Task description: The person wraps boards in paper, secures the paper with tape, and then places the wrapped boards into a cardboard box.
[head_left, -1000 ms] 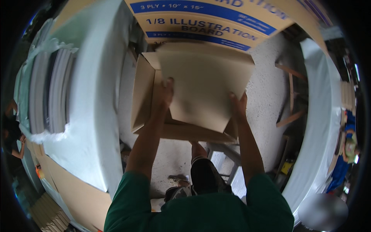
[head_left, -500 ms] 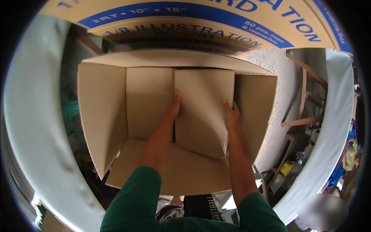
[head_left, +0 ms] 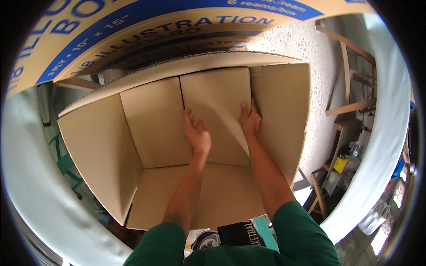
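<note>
Several printed cartons [head_left: 146,29], brown with blue lettering and bands, are stacked just beyond your open box [head_left: 91,146] and close off its far side. To your left and right run two white-covered surfaces, the left [head_left: 31,177] and the right [head_left: 390,111], curving with the lens. Between box and right surface you have speckled pale floor [head_left: 282,37], a wooden frame [head_left: 346,43] and, lower down, a yellow item [head_left: 341,165] among dim clutter; a green stool-like thing [head_left: 65,164] shows past the box's left wall. Your own forearms cross the near wall and hide part of it. The box is plain brown corrugated board, upright in front of you and turned slightly, its walls leaning outward. Inside, side by side, lie the left panel [head_left: 153,124] and the right panel [head_left: 224,115], both smooth, brown and unprinted, with a narrow dark seam between them; a lighter wedge slants across the right one. Your left hand [head_left: 198,133] is over that seam, fingers loosened, half curled and blurred; whether they touch, you cannot tell. Your right hand [head_left: 250,119] grasps the right panel's outer edge, thumb on its face, fingers down beside the wall. Count one box, two panels, two hands.
</note>
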A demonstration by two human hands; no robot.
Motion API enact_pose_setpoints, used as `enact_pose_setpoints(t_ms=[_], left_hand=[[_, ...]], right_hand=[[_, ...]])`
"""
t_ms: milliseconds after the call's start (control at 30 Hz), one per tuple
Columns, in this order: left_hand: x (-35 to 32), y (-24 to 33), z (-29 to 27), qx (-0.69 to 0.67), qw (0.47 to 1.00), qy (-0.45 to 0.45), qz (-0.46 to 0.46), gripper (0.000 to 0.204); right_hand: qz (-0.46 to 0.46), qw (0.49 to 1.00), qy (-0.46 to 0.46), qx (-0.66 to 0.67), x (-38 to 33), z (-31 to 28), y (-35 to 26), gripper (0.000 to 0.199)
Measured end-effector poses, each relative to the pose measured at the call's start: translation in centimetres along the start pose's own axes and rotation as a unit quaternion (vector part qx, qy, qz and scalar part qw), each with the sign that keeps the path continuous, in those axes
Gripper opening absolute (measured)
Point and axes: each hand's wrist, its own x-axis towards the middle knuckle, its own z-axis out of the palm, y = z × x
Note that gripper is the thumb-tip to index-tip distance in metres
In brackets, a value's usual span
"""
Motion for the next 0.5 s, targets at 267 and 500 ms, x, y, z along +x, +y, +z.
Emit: enact_pose_setpoints(t_ms=[267,500], left_hand=[[2.5,2.4,9.6,0.4,0.793,-0.247,0.389,0.051],[8.2,-1.9,14.6,0.666,0.559,-0.183,0.459,0.055]], right_hand=[[-0.119,0.978,0.034,-0.167,-2.1,3.7,4.6,0.058],[0.029,0.989,-0.145,0.013,-2.6,1.6,1.8,0.059]])
